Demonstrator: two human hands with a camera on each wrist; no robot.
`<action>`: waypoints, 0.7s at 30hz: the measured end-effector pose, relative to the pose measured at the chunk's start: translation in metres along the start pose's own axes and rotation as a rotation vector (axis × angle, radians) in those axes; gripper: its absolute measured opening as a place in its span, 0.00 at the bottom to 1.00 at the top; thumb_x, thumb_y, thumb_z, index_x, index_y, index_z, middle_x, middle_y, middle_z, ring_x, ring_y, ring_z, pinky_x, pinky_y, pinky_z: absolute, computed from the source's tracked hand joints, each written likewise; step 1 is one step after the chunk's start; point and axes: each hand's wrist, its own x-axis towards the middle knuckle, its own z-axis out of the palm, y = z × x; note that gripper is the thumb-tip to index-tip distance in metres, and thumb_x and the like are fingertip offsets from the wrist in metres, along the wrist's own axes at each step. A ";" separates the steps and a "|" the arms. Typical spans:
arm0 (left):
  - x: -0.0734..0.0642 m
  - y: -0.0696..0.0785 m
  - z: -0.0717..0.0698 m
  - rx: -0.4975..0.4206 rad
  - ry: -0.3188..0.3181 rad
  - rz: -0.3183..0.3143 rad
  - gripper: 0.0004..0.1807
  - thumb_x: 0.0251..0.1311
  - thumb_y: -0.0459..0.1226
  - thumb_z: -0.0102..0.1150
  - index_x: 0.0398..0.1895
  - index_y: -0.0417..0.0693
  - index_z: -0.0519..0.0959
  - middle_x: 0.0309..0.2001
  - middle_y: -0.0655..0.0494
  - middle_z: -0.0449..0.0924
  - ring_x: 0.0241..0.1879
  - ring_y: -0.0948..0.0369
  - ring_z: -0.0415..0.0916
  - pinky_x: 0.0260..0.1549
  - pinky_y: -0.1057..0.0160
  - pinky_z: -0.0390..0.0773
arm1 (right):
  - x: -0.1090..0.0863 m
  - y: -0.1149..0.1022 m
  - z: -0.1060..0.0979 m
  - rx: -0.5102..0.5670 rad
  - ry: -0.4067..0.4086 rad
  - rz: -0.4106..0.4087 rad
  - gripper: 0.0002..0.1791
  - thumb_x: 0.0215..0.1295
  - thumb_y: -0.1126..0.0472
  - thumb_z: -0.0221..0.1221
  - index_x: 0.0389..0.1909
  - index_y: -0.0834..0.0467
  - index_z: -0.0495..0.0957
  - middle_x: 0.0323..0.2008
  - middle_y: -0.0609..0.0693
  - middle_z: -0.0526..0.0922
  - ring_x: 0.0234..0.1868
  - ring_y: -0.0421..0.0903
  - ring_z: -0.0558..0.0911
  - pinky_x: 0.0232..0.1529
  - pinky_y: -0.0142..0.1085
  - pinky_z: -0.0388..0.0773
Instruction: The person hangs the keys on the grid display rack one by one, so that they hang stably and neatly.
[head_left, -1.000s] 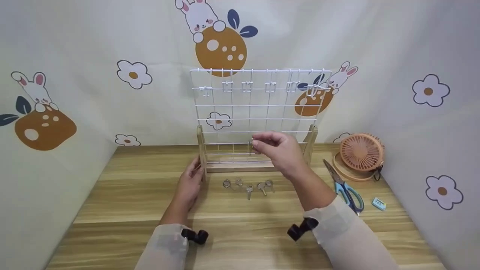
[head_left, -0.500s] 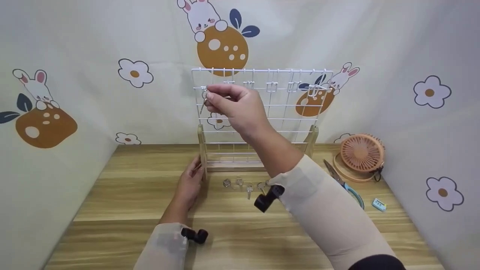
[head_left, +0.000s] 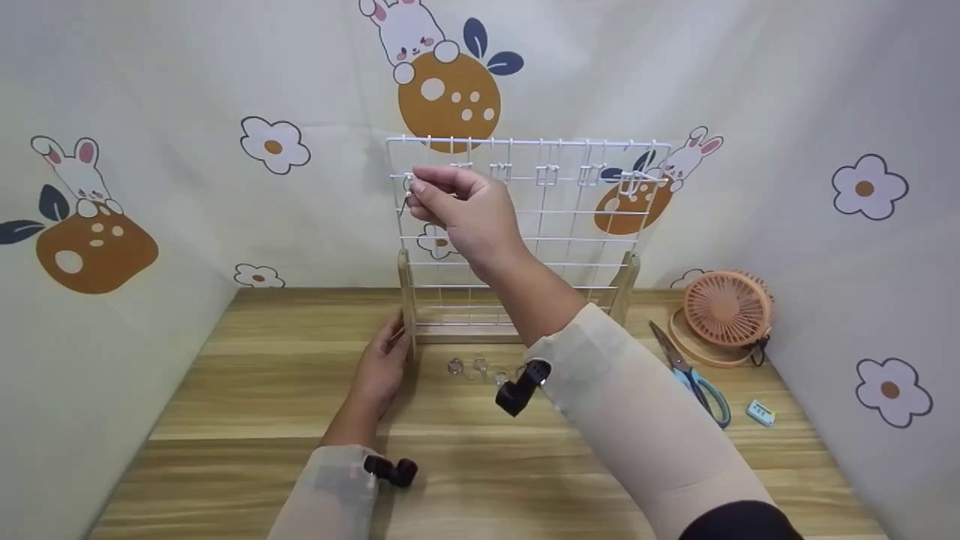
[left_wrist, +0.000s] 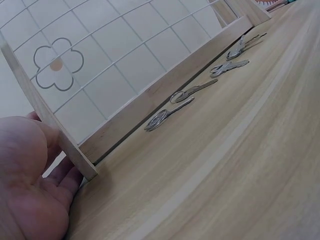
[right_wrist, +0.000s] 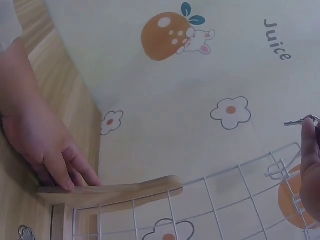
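Observation:
My right hand (head_left: 476, 214) pinches a key (head_left: 406, 201) by its ring between thumb and fingertips, at the upper left of a white wire grid rack (head_left: 570, 212). In the right wrist view the key (right_wrist: 294, 123) sticks out past the fingers. The leftmost hook there is mostly hidden behind the fingertips, so I cannot tell whether the ring is on it. Low on the left, my left hand (head_left: 381, 367) grips the rack's wooden side leg (left_wrist: 55, 122) near the tabletop. Several keys on rings (left_wrist: 187, 93) lie on the table before the rack.
Several white hooks (head_left: 547, 175) hang along the grid's upper rows. At right lie scissors (head_left: 694, 375) and a small light-blue box-like item (head_left: 760, 412), with an orange fan (head_left: 726, 309) behind them. A patterned cloth (head_left: 330, 217) surrounds the wooden table (head_left: 247, 360).
My right hand rose leftward with the key from the grid's lower middle to its upper left hook, then stayed there with little shift. The left hand kept its place at the leg.

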 end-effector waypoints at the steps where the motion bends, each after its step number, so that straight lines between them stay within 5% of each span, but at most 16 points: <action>1: 0.001 0.000 0.000 0.004 0.002 0.004 0.30 0.83 0.43 0.52 0.84 0.62 0.63 0.83 0.55 0.62 0.84 0.51 0.58 0.83 0.50 0.64 | 0.000 0.002 -0.001 0.010 0.002 0.000 0.13 0.71 0.67 0.68 0.55 0.64 0.87 0.43 0.56 0.88 0.43 0.48 0.92 0.55 0.39 0.91; 8: 0.001 -0.002 0.000 0.001 0.005 0.020 0.31 0.83 0.42 0.52 0.85 0.61 0.62 0.83 0.53 0.62 0.84 0.49 0.59 0.83 0.48 0.63 | -0.018 0.026 -0.025 0.025 0.038 0.012 0.13 0.73 0.67 0.67 0.55 0.64 0.86 0.42 0.56 0.88 0.41 0.47 0.92 0.55 0.43 0.91; 21: 0.001 -0.003 0.002 0.004 0.031 0.008 0.31 0.84 0.39 0.50 0.85 0.60 0.61 0.83 0.49 0.62 0.83 0.47 0.61 0.81 0.48 0.67 | -0.082 0.096 -0.123 -0.071 0.146 0.095 0.13 0.73 0.68 0.66 0.55 0.67 0.84 0.40 0.55 0.89 0.38 0.45 0.90 0.47 0.38 0.92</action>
